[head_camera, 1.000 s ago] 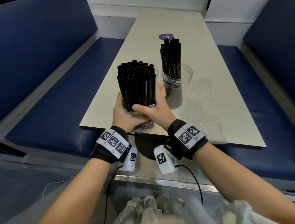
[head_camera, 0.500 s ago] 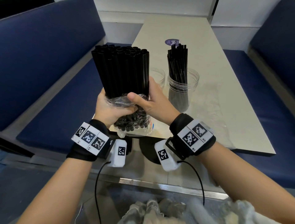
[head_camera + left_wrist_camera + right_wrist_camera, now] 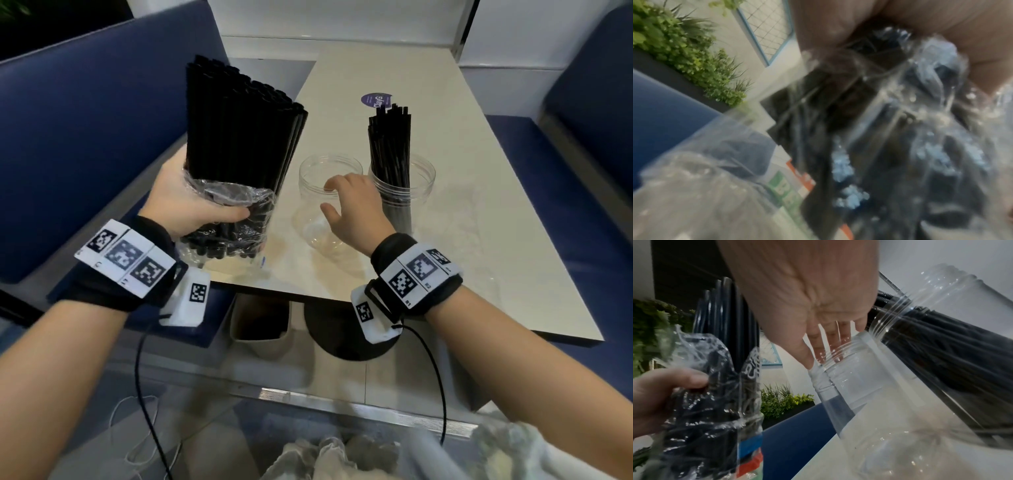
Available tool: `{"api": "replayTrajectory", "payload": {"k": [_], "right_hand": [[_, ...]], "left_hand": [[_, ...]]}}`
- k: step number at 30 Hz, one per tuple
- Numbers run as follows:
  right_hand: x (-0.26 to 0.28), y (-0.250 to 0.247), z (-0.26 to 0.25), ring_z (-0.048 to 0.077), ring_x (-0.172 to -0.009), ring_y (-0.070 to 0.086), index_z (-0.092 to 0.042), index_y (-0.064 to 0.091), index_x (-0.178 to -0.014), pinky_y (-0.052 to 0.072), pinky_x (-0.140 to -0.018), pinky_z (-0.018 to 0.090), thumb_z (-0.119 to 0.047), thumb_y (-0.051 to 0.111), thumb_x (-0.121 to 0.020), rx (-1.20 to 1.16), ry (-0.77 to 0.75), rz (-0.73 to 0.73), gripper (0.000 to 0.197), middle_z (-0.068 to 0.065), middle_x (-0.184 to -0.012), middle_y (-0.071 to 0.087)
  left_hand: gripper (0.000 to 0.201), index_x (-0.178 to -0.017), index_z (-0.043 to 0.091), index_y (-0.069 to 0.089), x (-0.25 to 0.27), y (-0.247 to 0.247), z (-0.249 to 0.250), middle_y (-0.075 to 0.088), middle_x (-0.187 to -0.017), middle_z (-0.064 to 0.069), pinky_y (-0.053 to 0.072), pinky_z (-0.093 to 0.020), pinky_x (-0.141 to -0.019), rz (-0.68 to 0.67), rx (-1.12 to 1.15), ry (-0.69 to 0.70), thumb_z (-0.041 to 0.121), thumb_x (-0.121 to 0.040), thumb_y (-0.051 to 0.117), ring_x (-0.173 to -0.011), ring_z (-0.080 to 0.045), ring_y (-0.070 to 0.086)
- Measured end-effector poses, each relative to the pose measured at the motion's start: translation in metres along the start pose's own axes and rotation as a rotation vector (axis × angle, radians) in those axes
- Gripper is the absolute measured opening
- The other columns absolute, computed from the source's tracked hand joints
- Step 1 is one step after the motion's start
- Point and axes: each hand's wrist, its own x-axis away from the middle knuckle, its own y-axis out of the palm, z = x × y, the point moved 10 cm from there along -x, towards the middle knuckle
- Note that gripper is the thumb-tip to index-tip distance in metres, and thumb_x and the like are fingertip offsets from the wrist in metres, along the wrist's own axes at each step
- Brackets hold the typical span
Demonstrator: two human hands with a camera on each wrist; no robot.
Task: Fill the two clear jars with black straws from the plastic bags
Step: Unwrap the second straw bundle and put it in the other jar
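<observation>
Item: bundle of black straws (image 3: 239, 137), thick, standing tall and leaning left, its lower end still wrapped in a crumpled plastic bag (image 3: 229, 219). We are gripping it with our left hand (image 3: 186, 205), thumb and fingers curled round the bagged base, above the near left corner of the table (image 3: 479, 240).

Item: empty jar (image 3: 329, 202), clear, upright on the table just right of the bundle. Our right hand (image 3: 352, 209) is reaching to its rim with fingers (image 3: 818, 344) loosely spread and straight; the right wrist view suggests the tips are touching the threaded neck, not yet closing on it.

Item: second jar (image 3: 402, 192), just beside the first, holding thin straws (image 3: 388, 144) that stand above its rim.

Risks, as we are judging them:
- The bundle is top-heavy and held low through slick film; straws may be sliding out or fanning.
- The empty jar is light; a push at the rim may be tipping it into its neighbour.
- The bag may be snagging on the jar mouth during transfer.
</observation>
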Motion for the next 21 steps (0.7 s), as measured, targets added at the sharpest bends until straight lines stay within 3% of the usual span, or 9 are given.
{"api": "replayTrajectory", "payload": {"k": [2,3,6,9,11,13,16,21], "right_hand": [[0.002,-0.005,-0.002,0.030,-0.120,0.041,-0.007,0.054,-0.116,0.027,-0.100,0.032,-0.024,0.052,-0.092,-0.013,0.006,0.007,0.030,0.012,-0.122,0.054],[0.003,-0.007,-0.003,0.030,-0.119,0.041,-0.007,0.057,-0.110,0.028,-0.098,0.033,-0.026,0.054,-0.091,-0.034,0.008,0.004,0.027,0.012,-0.120,0.054],[0.004,-0.018,-0.006,0.028,-0.118,0.039,-0.009,0.058,-0.103,0.029,-0.094,0.030,-0.034,0.065,-0.082,-0.118,0.021,0.021,0.033,0.009,-0.119,0.053],[-0.001,-0.027,-0.007,0.026,-0.123,0.035,-0.008,0.040,-0.126,0.028,-0.098,0.027,-0.039,0.076,-0.071,-0.218,0.060,0.049,0.073,0.009,-0.130,0.043],[-0.008,-0.022,-0.006,0.028,-0.132,0.030,-0.006,0.022,-0.140,0.027,-0.108,0.033,-0.041,0.081,-0.064,-0.265,0.106,0.003,0.102,0.012,-0.142,0.034],[-0.013,-0.013,-0.001,0.031,-0.135,0.029,-0.006,0.012,-0.143,0.030,-0.111,0.040,-0.041,0.084,-0.059,-0.316,0.162,-0.060,0.116,0.015,-0.145,0.032],[-0.016,-0.004,0.005,0.032,-0.131,0.035,-0.007,0.016,-0.142,0.037,-0.106,0.043,-0.036,0.086,-0.056,-0.376,0.199,-0.089,0.115,0.016,-0.139,0.039],[-0.015,-0.011,0.012,0.028,-0.124,0.039,-0.005,0.019,-0.138,0.040,-0.101,0.038,-0.028,0.088,-0.052,-0.445,0.194,-0.049,0.112,0.014,-0.131,0.044]], "left_hand": [[0.067,-0.097,0.032,0.052,-0.007,0.000,0.006,0.057,-0.094,0.020,0.045,-0.008,-0.079,-0.048,-0.092,0.013,-0.006,-0.054,0.085,-0.083,0.021,0.057],[0.068,-0.104,0.029,0.052,-0.011,0.000,0.008,0.057,-0.096,0.019,0.043,-0.009,-0.082,-0.076,-0.144,0.010,-0.006,-0.055,0.084,-0.090,0.016,0.058],[0.074,-0.117,0.026,0.050,-0.019,0.003,0.018,0.058,-0.103,0.016,0.039,-0.027,-0.091,-0.179,-0.326,0.010,0.004,-0.056,0.087,-0.105,-0.010,0.054],[0.074,-0.121,0.015,0.049,-0.030,0.008,0.028,0.057,-0.106,0.003,0.037,-0.031,-0.083,-0.251,-0.523,0.027,0.007,-0.057,0.086,-0.098,-0.015,0.050],[0.075,-0.121,0.014,0.048,-0.038,0.012,0.032,0.058,-0.104,-0.001,0.037,-0.031,-0.079,-0.292,-0.624,0.041,0.009,-0.057,0.086,-0.095,-0.019,0.051],[0.075,-0.119,0.015,0.048,-0.046,0.018,0.033,0.061,-0.105,-0.005,0.038,-0.032,-0.077,-0.334,-0.704,0.050,0.012,-0.056,0.087,-0.092,-0.023,0.053],[0.073,-0.115,0.016,0.047,-0.054,0.029,0.035,0.062,-0.104,-0.006,0.040,-0.033,-0.076,-0.390,-0.787,0.068,0.015,-0.054,0.087,-0.091,-0.024,0.055],[0.078,-0.118,0.017,0.047,-0.065,0.044,0.051,0.065,-0.103,-0.009,0.048,-0.037,-0.080,-0.457,-0.938,0.118,0.018,-0.051,0.088,-0.095,-0.030,0.060]]}}
